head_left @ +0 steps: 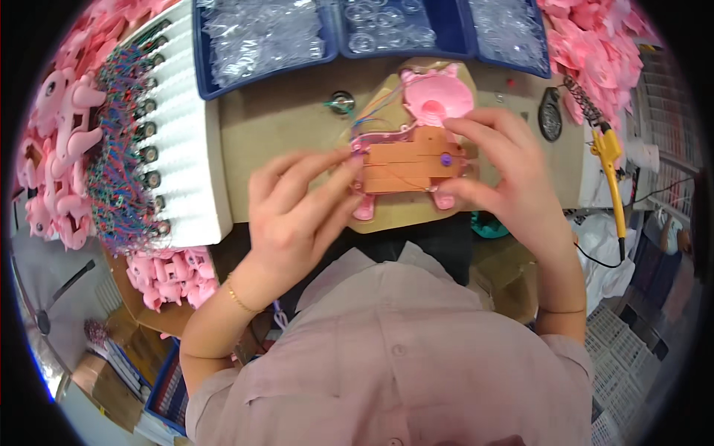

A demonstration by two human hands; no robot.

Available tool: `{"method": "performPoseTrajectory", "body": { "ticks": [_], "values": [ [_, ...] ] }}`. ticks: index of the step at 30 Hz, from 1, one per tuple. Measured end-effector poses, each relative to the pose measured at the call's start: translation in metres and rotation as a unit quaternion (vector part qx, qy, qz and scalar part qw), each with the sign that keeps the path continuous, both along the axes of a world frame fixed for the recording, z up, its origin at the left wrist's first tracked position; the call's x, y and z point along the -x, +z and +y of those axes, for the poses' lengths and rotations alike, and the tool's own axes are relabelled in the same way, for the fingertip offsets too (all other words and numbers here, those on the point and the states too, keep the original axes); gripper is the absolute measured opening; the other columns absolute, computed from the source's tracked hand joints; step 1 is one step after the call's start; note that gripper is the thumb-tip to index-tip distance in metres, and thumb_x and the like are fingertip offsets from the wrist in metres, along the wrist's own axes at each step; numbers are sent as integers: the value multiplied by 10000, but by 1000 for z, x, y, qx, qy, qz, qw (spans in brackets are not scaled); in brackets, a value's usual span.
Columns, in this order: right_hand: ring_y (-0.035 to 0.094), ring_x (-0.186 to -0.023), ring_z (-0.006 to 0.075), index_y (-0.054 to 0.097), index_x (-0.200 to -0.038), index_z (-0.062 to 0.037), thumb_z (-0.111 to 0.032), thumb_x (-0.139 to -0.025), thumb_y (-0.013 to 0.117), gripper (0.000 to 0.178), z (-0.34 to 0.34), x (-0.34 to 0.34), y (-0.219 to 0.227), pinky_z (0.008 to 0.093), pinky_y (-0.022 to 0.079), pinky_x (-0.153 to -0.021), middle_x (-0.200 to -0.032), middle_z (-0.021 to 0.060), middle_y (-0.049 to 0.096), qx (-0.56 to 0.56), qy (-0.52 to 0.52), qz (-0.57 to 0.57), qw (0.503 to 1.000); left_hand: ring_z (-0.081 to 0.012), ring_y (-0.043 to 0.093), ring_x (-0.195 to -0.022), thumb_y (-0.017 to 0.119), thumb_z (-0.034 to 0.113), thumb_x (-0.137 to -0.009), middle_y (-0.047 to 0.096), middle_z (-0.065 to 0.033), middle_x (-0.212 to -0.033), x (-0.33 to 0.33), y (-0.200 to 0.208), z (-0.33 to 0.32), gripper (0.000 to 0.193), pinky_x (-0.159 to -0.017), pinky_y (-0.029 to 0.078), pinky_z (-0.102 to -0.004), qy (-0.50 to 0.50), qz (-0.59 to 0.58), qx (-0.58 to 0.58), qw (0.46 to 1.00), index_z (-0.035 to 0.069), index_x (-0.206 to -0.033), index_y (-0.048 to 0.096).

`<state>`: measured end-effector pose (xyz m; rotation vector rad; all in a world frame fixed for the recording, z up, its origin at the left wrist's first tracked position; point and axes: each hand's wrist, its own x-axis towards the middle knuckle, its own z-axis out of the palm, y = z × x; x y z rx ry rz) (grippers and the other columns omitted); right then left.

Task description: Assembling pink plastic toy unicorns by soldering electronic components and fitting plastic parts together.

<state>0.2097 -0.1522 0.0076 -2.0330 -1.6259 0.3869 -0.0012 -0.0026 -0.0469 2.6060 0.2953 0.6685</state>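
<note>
A pink plastic animal-shaped toy shell (pixel 439 93) lies on a beige board (pixel 401 219), its round head to the far right and two short legs toward me. Over its body sits a flat orange-brown circuit board (pixel 398 167) with a small purple part (pixel 446 160) near its right end. Thin blue and red wires (pixel 370 117) loop out at the upper left. My left hand (pixel 301 204) pinches the left edge of the circuit board, fingertips partly hiding it. Around the right end, my right hand (pixel 506 167) has thumb and forefinger spread apart, with fingertips close to the shell.
Blue trays (pixel 336 56) of clear plastic pieces line the back. At left, a white foam rack (pixel 190 149) holds wired round parts beside pink shells (pixel 63 149). On the right are a yellow-handled soldering iron (pixel 611 163), a dark oval object (pixel 550 115) and more pink pieces (pixel 595 52).
</note>
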Motion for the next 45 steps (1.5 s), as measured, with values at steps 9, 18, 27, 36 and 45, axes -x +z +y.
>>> {"method": "performPoseTrajectory", "body": {
  "ticks": [9, 18, 27, 36, 45],
  "values": [
    [541, -799, 246, 644, -975, -13, -216, -629, 755, 416, -13, 5, -22, 358, 422, -693, -844, 73, 560, -40, 7, -158, 987, -171, 534, -1118, 664, 256, -801, 592, 25, -1241, -50, 11, -9, 390, -905, 389, -354, -98, 85, -71, 989, 143, -1173, 632],
    [554, -803, 258, 613, -915, -16, -178, -719, 732, 281, -10, -11, -12, 356, 438, -697, -829, 90, 573, 19, -43, 79, 996, -350, 518, -1139, 530, 215, -939, 475, -253, -1289, -12, 62, -17, 295, -907, 460, -442, -153, -231, 593, 756, 0, -1140, 544],
    [566, -746, 254, 609, -811, 17, -75, -795, 657, 105, 10, 3, 4, 353, 442, -675, -769, 101, 582, -79, -78, 72, 991, -249, 399, -1109, 674, 311, -794, 541, -109, -1129, 21, 169, -99, 343, -930, 330, -464, -25, -387, 731, 562, 158, -1058, 517],
    [574, -751, 235, 624, -852, 13, -34, -795, 635, 75, 25, -4, 6, 320, 444, -666, -791, 90, 585, -72, -50, 5, 996, -339, 585, -728, 573, 131, -801, 616, -198, -955, 1, 120, -61, 179, -664, 469, -398, -50, -441, 533, 720, 2, -924, 578],
    [557, -922, 267, 604, -879, -24, -94, -700, 589, 193, 64, -21, -15, 366, 439, -830, -947, 110, 572, -135, 168, -261, 941, -282, 600, -795, 678, 189, -793, 615, -89, -822, -56, 33, 5, 200, -661, 471, -383, 73, 112, 137, 981, 29, -881, 594]
  ]
}}
